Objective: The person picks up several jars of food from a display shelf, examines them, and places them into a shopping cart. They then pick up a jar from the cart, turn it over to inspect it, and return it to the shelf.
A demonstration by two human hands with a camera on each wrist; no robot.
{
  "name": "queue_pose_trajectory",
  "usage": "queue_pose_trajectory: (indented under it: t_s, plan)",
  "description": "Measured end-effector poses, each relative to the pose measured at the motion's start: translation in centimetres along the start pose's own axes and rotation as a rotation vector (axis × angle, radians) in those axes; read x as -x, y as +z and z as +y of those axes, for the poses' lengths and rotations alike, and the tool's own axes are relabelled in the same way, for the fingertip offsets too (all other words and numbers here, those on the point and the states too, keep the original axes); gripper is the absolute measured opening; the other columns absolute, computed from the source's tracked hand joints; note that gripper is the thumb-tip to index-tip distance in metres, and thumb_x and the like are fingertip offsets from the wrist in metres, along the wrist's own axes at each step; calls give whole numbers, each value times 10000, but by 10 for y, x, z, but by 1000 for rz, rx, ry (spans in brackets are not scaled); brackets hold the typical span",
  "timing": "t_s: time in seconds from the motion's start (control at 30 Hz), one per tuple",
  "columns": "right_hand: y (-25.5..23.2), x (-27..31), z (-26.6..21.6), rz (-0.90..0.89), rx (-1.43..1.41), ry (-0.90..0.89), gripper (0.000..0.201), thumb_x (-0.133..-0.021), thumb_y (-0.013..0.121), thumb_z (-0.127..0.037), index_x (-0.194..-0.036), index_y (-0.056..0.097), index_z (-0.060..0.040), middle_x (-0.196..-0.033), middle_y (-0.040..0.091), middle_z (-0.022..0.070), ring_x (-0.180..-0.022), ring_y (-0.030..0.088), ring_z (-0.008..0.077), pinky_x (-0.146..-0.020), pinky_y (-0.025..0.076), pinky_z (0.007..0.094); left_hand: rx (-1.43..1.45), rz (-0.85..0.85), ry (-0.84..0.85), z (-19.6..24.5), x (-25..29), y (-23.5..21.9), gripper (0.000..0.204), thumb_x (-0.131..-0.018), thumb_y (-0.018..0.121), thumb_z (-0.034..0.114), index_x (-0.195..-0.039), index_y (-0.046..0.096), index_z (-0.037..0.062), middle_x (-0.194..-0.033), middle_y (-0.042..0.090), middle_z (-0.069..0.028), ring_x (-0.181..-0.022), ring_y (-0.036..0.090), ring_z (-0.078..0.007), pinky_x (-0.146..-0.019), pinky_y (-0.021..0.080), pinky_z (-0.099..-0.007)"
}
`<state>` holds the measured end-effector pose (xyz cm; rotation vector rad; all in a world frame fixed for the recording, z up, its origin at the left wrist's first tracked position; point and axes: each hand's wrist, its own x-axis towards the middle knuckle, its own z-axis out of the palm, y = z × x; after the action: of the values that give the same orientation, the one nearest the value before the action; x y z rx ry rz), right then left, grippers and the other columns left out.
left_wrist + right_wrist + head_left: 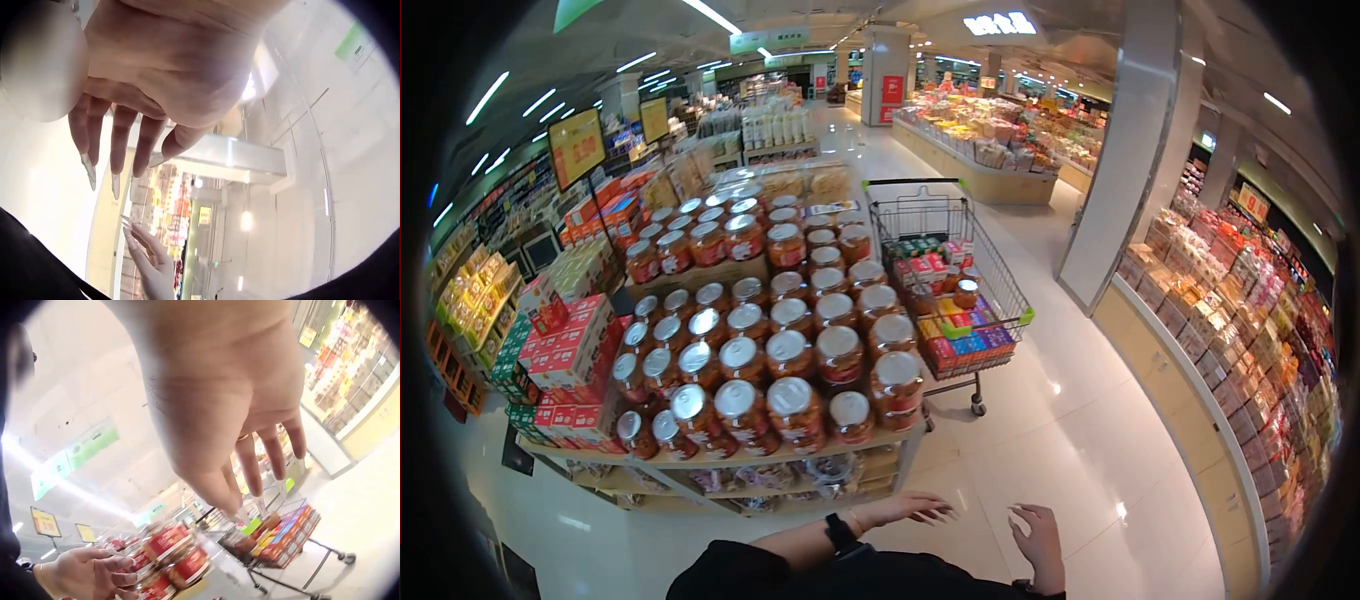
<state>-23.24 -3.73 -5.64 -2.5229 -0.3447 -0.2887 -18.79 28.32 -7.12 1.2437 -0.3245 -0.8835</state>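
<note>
Low at the front of the head view, both bare hands hover over the floor and hold nothing. My left hand (907, 508) reaches rightward from a dark sleeve, fingers loosely extended, just off the near corner of a display table. The right hand (1037, 540) is raised a little to its right, thumb and fingers loosely bent and apart. Nearest to them are glass jars (795, 405) with silver lids and red labels, stacked in rows on the table. Beyond, a shopping cart (975, 290) carries colourful boxes (970, 345) and a few jars (966, 293).
Red and white cartons (572, 350) are piled at the table's left end, and bagged goods (835, 470) lie on its lower shelf. A square pillar (1115, 150) and a long counter of packaged food (1220, 330) line the right side. Tiled floor (1040, 440) runs between.
</note>
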Motion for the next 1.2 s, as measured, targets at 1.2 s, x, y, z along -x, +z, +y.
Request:
queue_pose_trajectory:
  t_s: [1.2]
  plan:
    - [-78,-354,259,123,-20,270,233,-780,704,-50,-1012,681,-37,-973,651,134,-962,611,277,-870,475,372,-12,76,270,244,-513,-175,448,-1033,353,350,-1250,531,1,-1182,601,-133,-1107,581,-209,-978,447,-336]
